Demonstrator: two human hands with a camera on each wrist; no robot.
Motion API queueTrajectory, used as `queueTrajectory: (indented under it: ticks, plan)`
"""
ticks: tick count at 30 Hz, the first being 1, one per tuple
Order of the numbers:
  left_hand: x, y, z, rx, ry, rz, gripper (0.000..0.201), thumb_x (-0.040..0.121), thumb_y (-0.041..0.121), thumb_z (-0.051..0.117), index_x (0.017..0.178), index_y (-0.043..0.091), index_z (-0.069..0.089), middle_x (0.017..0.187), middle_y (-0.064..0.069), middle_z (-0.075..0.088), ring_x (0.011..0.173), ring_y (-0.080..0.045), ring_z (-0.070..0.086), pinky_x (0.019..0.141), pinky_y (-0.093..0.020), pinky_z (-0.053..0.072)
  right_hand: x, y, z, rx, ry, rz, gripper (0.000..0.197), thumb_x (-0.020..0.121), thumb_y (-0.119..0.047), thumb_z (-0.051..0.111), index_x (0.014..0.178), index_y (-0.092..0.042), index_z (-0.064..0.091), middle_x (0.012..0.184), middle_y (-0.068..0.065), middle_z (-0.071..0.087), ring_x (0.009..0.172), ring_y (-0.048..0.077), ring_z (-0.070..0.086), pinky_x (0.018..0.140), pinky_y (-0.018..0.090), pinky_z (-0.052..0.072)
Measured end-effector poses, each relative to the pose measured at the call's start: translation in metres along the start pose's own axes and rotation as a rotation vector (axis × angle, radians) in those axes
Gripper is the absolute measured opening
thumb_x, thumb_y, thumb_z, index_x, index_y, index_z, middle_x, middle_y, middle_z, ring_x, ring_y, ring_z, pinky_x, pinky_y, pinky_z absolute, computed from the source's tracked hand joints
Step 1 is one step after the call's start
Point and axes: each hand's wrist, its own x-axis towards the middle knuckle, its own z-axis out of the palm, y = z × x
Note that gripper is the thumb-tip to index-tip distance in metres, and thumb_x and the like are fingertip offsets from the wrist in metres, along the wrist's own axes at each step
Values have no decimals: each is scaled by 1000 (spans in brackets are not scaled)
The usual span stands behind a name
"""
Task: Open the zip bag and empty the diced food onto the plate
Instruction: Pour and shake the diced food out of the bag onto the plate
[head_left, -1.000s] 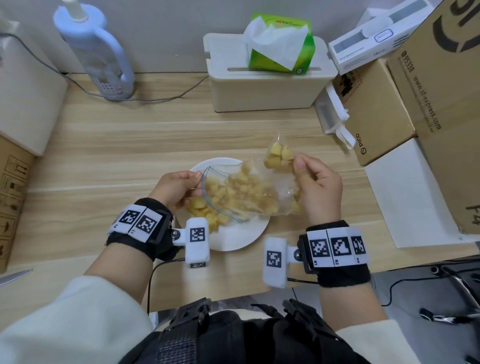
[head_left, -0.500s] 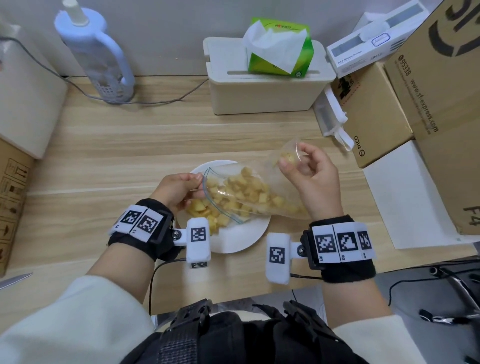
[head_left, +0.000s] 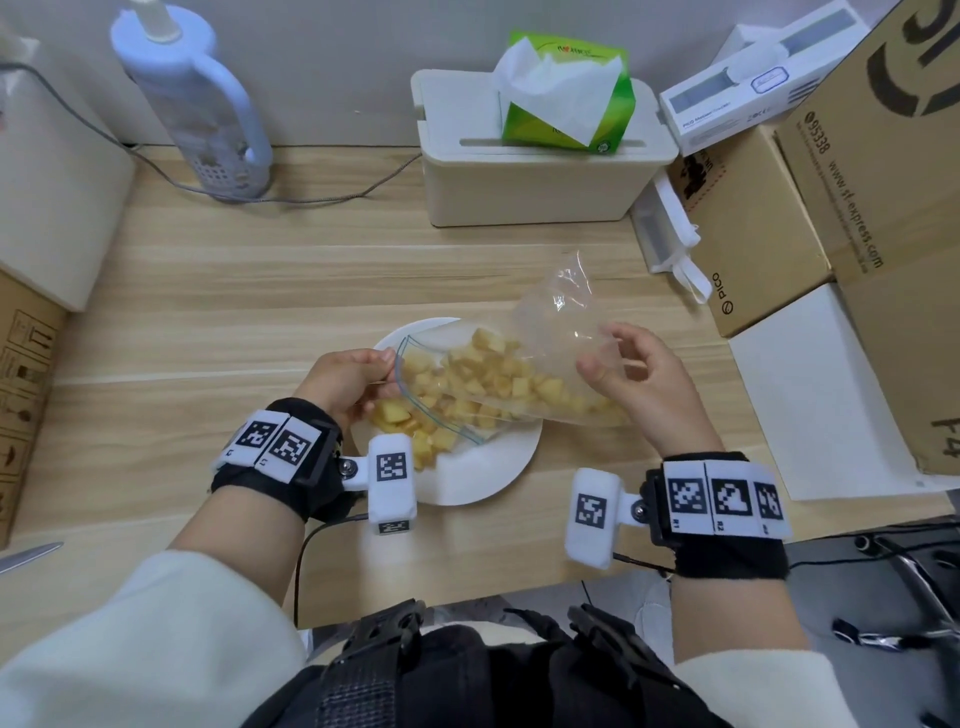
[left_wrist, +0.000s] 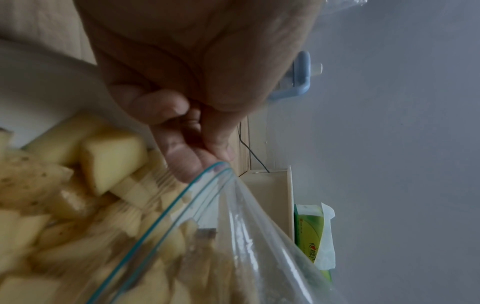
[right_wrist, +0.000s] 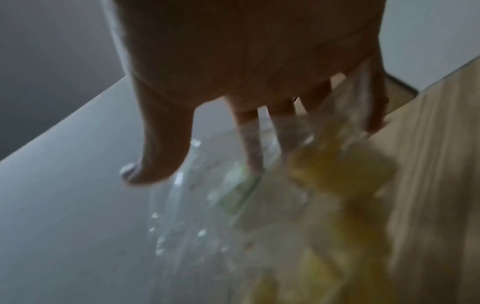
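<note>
A clear zip bag (head_left: 545, 332) lies tilted over the white plate (head_left: 478, 478), its open blue-edged mouth low at the left. Yellow diced food (head_left: 493, 384) fills the bag's lower half, and more cubes (head_left: 415, 441) lie on the plate under the mouth. My left hand (head_left: 387, 364) pinches the mouth's rim, seen close in the left wrist view (left_wrist: 207, 158). My right hand (head_left: 613, 358) is at the bag's raised closed end. Its fingers (right_wrist: 249, 148) are stretched out behind the plastic and the thumb (right_wrist: 153, 164) is held apart. The bag's end (head_left: 571, 280) sticks up empty.
A cream box (head_left: 535, 187) with a green tissue pack (head_left: 566, 104) stands at the back. A blue-white bottle (head_left: 192, 98) and a cable (head_left: 322, 195) are at the back left. Cardboard boxes (head_left: 753, 223) crowd the right side. A knife blade (head_left: 26, 556) lies at the far left.
My right hand has released its pinch on the bag's bottom corner and spread its fingers lower on the bag. The cubes have slid from that corner toward the mouth.
</note>
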Motion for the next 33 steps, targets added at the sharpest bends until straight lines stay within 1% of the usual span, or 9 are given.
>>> queueTrajectory:
  ticks: [2,4,7,10,15,20,24,27,33]
  plan:
    - [2,0,-2,-11,6,-4,19,90,17,50,73,14,59,37,9,58,33,2,51,31,-11,28,0,10,-3,-90,-116,78,88,44,-57,79,123,-37,47,127,-2,54,118,17,49,100,40,42]
    - [2,0,-3,-11,6,-10,18,90,19,52,74,15,60,39,10,60,34,2,53,31,-11,29,0,17,0,-100,-184,86,75,55,-35,82,123,-37,48,129,-2,56,113,18,53,93,38,46]
    - [1,2,-1,0,1,2,19,90,20,52,73,16,60,39,11,59,35,2,53,32,-11,30,-2,17,3,-94,-83,9,34,76,-14,69,101,-35,62,102,4,67,70,16,60,57,19,47]
    - [-2,8,6,30,-30,37,21,90,21,51,71,16,59,38,12,58,36,3,54,32,-11,30,-5,6,-1,-27,12,-30,20,81,-12,64,96,-25,69,80,0,68,51,5,56,45,13,44]
    - [-7,12,17,50,-91,38,20,90,22,52,72,15,59,41,13,59,38,3,56,33,-10,28,-12,-3,-13,20,68,-71,22,79,-12,66,101,-12,69,76,2,66,46,1,56,42,13,42]
    - [-14,18,23,35,-183,-5,17,90,23,52,77,13,59,40,10,57,35,0,52,31,-10,23,-20,-12,-25,45,83,-121,14,79,-11,65,86,-22,70,76,12,65,47,5,57,42,15,42]
    - [-25,24,22,15,-175,3,17,90,20,51,76,13,58,39,9,58,34,1,54,32,-10,17,-24,-18,-26,58,77,-139,23,79,-9,65,76,-31,67,70,2,64,46,5,57,43,14,43]
    - [-29,28,18,-24,-152,9,18,88,20,54,73,14,60,52,8,62,42,1,61,33,-10,15,-27,-22,-27,71,68,-158,19,80,-11,66,73,-29,67,84,-11,69,48,6,58,43,16,44]
    - [-40,32,11,-27,-156,24,18,89,20,53,73,12,61,53,7,61,42,1,60,33,-10,15,-28,-29,-27,98,54,-194,17,80,-11,65,78,-27,69,80,-10,69,48,7,57,43,16,43]
